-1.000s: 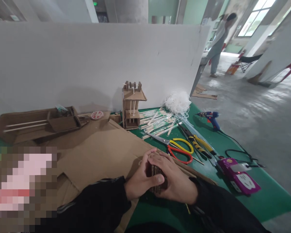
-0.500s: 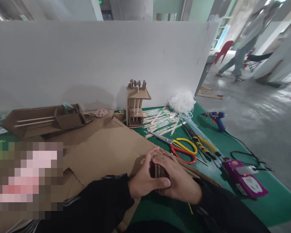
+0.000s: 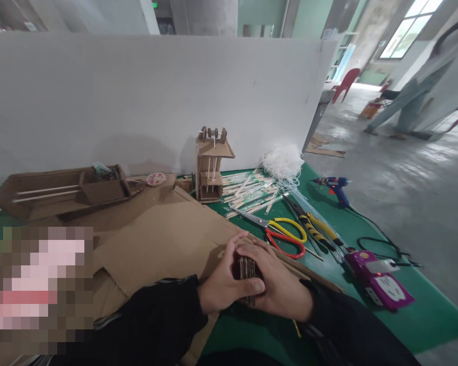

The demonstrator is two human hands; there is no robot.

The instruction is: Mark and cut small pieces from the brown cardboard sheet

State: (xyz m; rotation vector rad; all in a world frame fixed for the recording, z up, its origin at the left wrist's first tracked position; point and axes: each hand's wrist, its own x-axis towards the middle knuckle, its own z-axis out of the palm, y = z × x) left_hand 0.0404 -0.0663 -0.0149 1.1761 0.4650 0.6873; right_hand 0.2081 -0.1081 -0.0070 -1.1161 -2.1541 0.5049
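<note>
A small stack of corrugated cardboard pieces is pressed between my two hands, its layered edges facing me. My left hand wraps the left side, with the thumb laid across the front. On the other side my right hand closes round the stack, fingers over the top. Part of the stack is hidden by my fingers. Beneath and beyond my hands lies a large cardboard sheet. Just past my right hand are scissors with red and yellow handles.
A cardboard tower stands by the white partition. Wooden sticks, white string, pliers, a blue glue gun and a purple power strip lie rightward. A boat-shaped cardboard piece is at left. A person walks beyond.
My hands keep the same hold on the cardboard stack. The view has shifted slightly, and the person in the background has moved to the right.
</note>
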